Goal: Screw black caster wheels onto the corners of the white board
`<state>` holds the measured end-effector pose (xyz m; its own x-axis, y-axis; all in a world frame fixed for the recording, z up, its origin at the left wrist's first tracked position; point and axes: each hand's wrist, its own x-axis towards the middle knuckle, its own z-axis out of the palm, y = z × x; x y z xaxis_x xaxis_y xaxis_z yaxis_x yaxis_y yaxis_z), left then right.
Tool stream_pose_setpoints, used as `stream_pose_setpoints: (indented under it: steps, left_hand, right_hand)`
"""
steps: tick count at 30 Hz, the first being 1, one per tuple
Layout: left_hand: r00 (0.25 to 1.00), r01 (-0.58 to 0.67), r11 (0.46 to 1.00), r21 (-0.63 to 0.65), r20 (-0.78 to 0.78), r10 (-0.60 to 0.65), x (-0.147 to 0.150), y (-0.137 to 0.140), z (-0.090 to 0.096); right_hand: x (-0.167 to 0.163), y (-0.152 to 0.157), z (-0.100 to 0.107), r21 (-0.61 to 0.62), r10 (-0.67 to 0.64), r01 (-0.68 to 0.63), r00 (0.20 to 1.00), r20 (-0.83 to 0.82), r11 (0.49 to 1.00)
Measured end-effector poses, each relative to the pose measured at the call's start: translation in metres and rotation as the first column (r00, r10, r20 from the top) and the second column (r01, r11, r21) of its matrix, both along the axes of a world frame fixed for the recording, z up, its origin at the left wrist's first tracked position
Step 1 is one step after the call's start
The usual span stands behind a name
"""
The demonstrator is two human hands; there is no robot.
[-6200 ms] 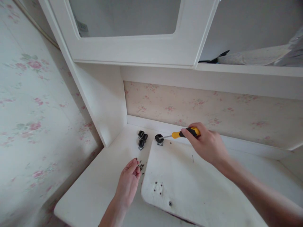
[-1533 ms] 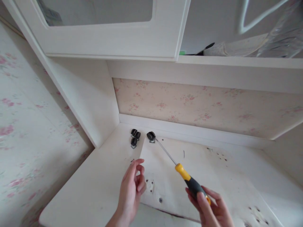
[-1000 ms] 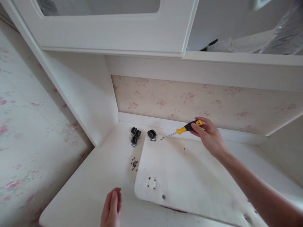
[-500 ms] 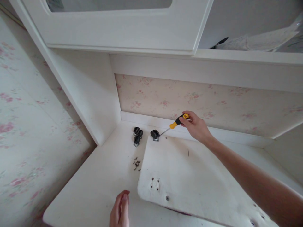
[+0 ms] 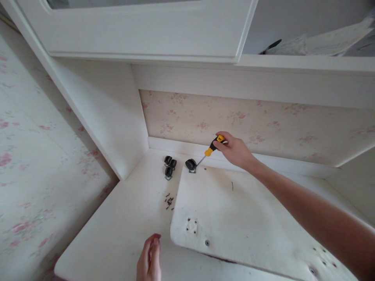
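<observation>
My right hand (image 5: pixel 236 150) is closed around the black and yellow handle of a screwdriver (image 5: pixel 209 151). The tool slants down to the left, its tip at the metal plate of a black caster wheel (image 5: pixel 190 164). That caster stands on the far left corner of a white board (image 5: pixel 222 210). Low in the view, my left hand (image 5: pixel 149 258) is apart from the board's left edge, with fingers curled and thumb close to them. Whether anything small is inside it is hidden.
Three loose casters (image 5: pixel 168 171) stand left of the board on the white desktop (image 5: pixel 117 222). Nearer lies a small pile of screws (image 5: pixel 169 201). A thin dark piece (image 5: pixel 232 186) rests on the board. A white cabinet (image 5: pixel 146 35) overhangs the desk; a side panel (image 5: pixel 99 105) stands left.
My right hand and the screwdriver have shifted slightly left, and the tool is a bit steeper, its tip still at the caster. My left hand has barely moved. The view has shifted slightly.
</observation>
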<state>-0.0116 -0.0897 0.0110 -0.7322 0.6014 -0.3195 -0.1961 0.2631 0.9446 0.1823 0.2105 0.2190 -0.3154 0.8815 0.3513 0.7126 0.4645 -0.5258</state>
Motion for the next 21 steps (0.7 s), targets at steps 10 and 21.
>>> stream_pose_setpoints:
  steps: [10, 21]
  left_hand:
    - [0.998, 0.045, 0.999, -0.025, -0.031, -0.045, -0.001, -0.001, -0.017]
    - [0.997, 0.063, 0.998, -0.012, -0.034, -0.064, 0.002, -0.003, -0.022]
  right_hand:
    - [-0.018, 0.003, 0.032, 0.011, 0.112, -0.123, 0.933, 0.341, 0.992]
    - [-0.047, 0.015, 0.064, 0.052, 0.123, -0.197, 0.774, 0.621, 0.979]
